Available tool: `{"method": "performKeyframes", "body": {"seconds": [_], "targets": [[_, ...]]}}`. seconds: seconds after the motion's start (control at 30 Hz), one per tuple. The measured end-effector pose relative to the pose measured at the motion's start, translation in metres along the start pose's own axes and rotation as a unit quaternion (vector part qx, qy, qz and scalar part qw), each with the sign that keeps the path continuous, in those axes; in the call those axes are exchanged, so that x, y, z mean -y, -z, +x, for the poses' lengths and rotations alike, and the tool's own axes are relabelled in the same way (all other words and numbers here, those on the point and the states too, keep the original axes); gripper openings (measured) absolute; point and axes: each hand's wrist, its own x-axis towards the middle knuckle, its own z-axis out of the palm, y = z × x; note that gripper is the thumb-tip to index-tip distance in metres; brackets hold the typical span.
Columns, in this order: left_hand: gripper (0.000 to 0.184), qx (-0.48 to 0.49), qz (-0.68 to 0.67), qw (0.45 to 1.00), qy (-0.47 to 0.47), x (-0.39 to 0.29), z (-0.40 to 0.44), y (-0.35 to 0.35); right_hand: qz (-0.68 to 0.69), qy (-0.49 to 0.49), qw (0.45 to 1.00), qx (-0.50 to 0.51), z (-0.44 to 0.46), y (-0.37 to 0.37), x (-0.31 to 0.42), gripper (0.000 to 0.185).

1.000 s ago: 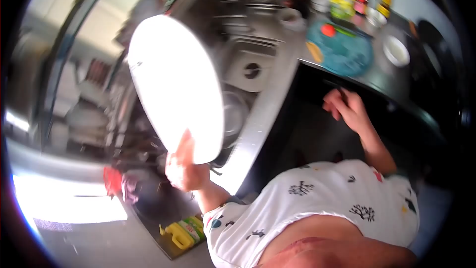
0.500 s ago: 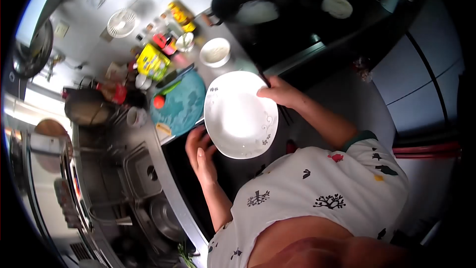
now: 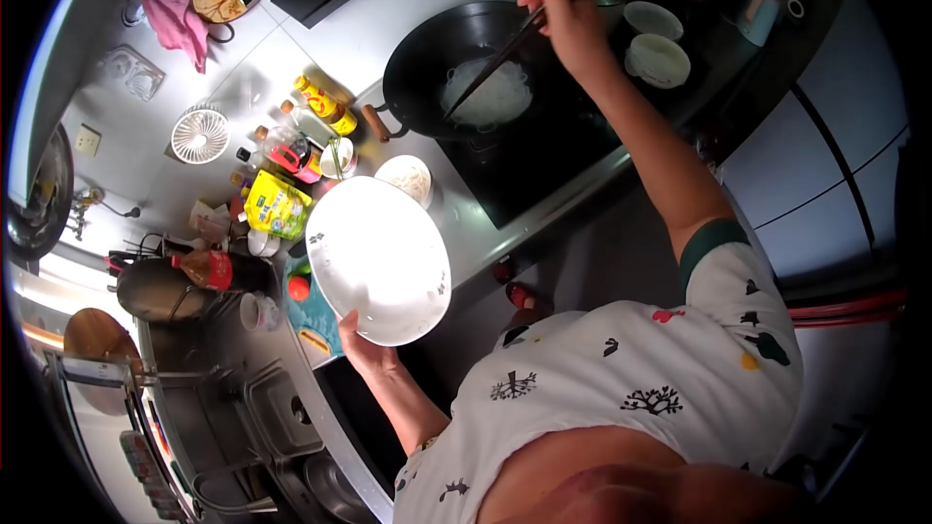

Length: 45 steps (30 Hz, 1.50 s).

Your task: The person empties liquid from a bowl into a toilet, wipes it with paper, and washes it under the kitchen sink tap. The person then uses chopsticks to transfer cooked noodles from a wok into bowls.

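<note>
My left hand (image 3: 367,347) grips the near rim of a white oval dish (image 3: 383,252) with a small printed pattern, thumb over the edge. The dish is tilted, its bare inside facing up at me. Stretched over the stove, my right hand (image 3: 565,24) is closed around dark chopsticks (image 3: 497,62). Their tips reach down into a black wok (image 3: 408,73), at the edge of a pale, translucent mass that looks like noodles (image 3: 493,97). Just behind the dish stands a white bowl (image 3: 406,178) with pale contents.
Bottles (image 3: 325,105) and a yellow pouch (image 3: 277,204) line the wall. Partly under the dish is a blue-green cutting board (image 3: 313,315) with a tomato (image 3: 298,288). The sink (image 3: 283,412) is at lower left. White bowls (image 3: 658,60) stand right of the wok, whose wooden handle (image 3: 377,124) sticks out.
My right hand has let go of the dish and now holds chopsticks in the wok. My left hand has taken the dish, which has moved left. The view has shifted.
</note>
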Motion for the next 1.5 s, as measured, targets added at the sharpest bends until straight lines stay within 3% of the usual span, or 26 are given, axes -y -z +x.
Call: {"method": "performKeyframes", "body": {"seconds": [0.07,0.17,0.23,0.27,0.4,0.5,0.57,0.63,0.73,0.83,0.97,1.07,1.2,1.5], "targets": [[0.074,-0.002,-0.014,1.000,-0.016,0.002,0.028,-0.004,-0.041,-0.071,0.994,0.065,0.013,-0.025,-0.043,0.030],[0.069,-0.007,-0.030,0.999,-0.010,-0.001,0.062,-0.020,-0.147,-0.193,0.912,0.330,0.013,-0.048,-0.095,0.028],[0.068,-0.005,-0.035,0.999,-0.014,0.001,0.085,-0.031,-0.170,-0.150,0.862,0.453,0.005,-0.054,-0.128,0.025],[0.067,-0.005,-0.029,0.999,-0.011,0.002,0.096,-0.035,-0.166,-0.075,0.859,0.478,0.006,-0.053,-0.143,0.020],[0.070,-0.006,-0.019,1.000,0.007,0.005,0.132,-0.047,-0.201,-0.145,0.881,0.402,0.027,-0.055,-0.179,0.016],[0.068,-0.002,-0.020,1.000,-0.004,0.009,0.146,-0.058,-0.096,-0.286,0.879,0.370,0.051,-0.039,-0.220,0.022],[0.066,-0.007,-0.016,1.000,-0.014,0.009,0.148,-0.061,-0.069,-0.297,0.881,0.361,0.080,-0.017,-0.222,0.026],[0.064,-0.011,-0.024,0.999,-0.020,0.011,0.144,-0.064,-0.144,-0.288,0.884,0.337,0.112,0.009,-0.232,0.026],[0.062,-0.051,-0.018,0.997,-0.051,0.015,0.135,-0.076,-0.240,-0.324,0.843,0.355,0.149,0.031,-0.247,0.025],[0.062,-0.075,-0.026,0.995,-0.064,0.024,0.128,-0.084,-0.161,-0.464,0.804,0.335,0.141,0.022,-0.284,0.034],[0.061,-0.077,-0.028,0.994,-0.079,0.033,0.118,-0.094,0.009,-0.542,0.780,0.313,0.097,-0.013,-0.313,0.034],[0.059,-0.081,-0.021,0.993,-0.088,0.036,0.111,-0.093,0.092,-0.575,0.753,0.307,0.069,-0.037,-0.349,0.028],[0.058,-0.084,-0.009,0.991,-0.106,0.032,0.100,-0.098,0.122,-0.618,0.755,0.180,0.040,-0.062,-0.318,0.020],[0.054,-0.036,0.076,0.987,-0.140,0.025,0.106,-0.125,0.214,-0.670,0.706,0.078,0.024,-0.075,-0.320,0.021]]}}
